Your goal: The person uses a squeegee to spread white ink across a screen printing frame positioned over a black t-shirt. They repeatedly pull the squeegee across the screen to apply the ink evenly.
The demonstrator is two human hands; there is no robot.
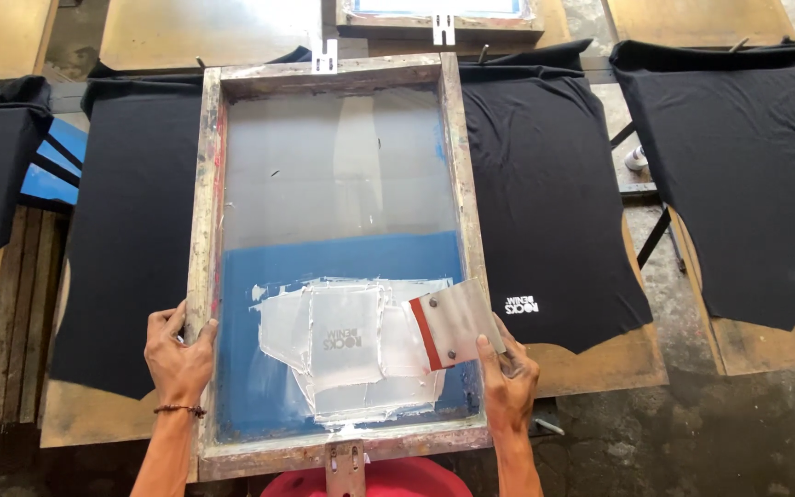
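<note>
While our left hand [177, 357] curls shut around the left rail of a wooden printing frame [202, 230], our right hand [508, 379] grips a squeegee [453, 322] at the frame's lower right corner. Inside lies blue mesh [324, 253] with taped patches. Black shirts [545, 184] lie flat on boards to either side.

Wooden-framed printing screen [333, 258] lies flat, blue emulsion with whitish ink patch, left hand [177, 354] gripping its left rail. Red-edged squeegee [453, 322], tilted, sits above right hand [508, 382], held.
</note>
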